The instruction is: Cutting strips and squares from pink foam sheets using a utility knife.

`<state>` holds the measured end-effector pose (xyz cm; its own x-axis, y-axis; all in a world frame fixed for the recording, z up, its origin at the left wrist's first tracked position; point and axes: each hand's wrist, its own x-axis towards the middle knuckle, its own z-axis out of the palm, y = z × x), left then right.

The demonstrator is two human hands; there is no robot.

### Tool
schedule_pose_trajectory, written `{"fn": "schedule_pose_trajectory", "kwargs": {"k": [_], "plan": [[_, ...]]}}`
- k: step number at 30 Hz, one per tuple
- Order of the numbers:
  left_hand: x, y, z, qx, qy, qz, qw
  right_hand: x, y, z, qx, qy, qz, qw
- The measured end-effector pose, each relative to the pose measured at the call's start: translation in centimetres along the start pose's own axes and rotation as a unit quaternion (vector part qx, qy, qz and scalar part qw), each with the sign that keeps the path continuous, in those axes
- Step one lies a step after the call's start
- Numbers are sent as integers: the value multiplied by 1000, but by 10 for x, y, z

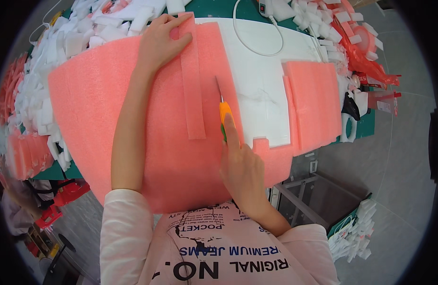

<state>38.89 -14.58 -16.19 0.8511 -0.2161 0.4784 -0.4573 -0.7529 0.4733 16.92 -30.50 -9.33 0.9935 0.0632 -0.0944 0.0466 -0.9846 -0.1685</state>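
A large pink foam sheet [105,104] lies in front of me. On top of it a narrow pink foam strip [192,95] runs lengthwise away from me. My left hand [163,42] rests at the strip's far end, thumb and forefinger spread apart and pressing on it. My right hand [242,166] grips an orange cutting knife [224,111] with a thin, bare blade and a green part on its handle. The forefinger lies along the handle. The blade points away from me, over the sheet to the right of the strip; whether it touches the foam I cannot tell.
A white board [261,102] lies right of the sheet, with a pink foam stack [316,102] beside it. A white cable [238,35] loops at the back. White foam scraps [72,45] crowd the far left; more pieces and a red plastic bag [366,59] are at right.
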Motion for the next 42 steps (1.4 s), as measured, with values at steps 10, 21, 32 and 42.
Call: {"fn": "schedule_pose_trajectory", "kwargs": {"k": [10, 21, 32, 42], "plan": [[1, -2, 1, 7, -5, -3, 1000, -6, 6, 1, 73, -16, 9, 997], [0, -2, -1, 7, -27, 2, 1000, -21, 9, 4, 80, 11, -6, 997], [2, -7, 1, 18, -25, 17, 999, -26, 8, 4, 101, 12, -2, 995], [1, -7, 1, 18, -30, 21, 999, -41, 9, -2, 122, 2, -1, 992]]}}
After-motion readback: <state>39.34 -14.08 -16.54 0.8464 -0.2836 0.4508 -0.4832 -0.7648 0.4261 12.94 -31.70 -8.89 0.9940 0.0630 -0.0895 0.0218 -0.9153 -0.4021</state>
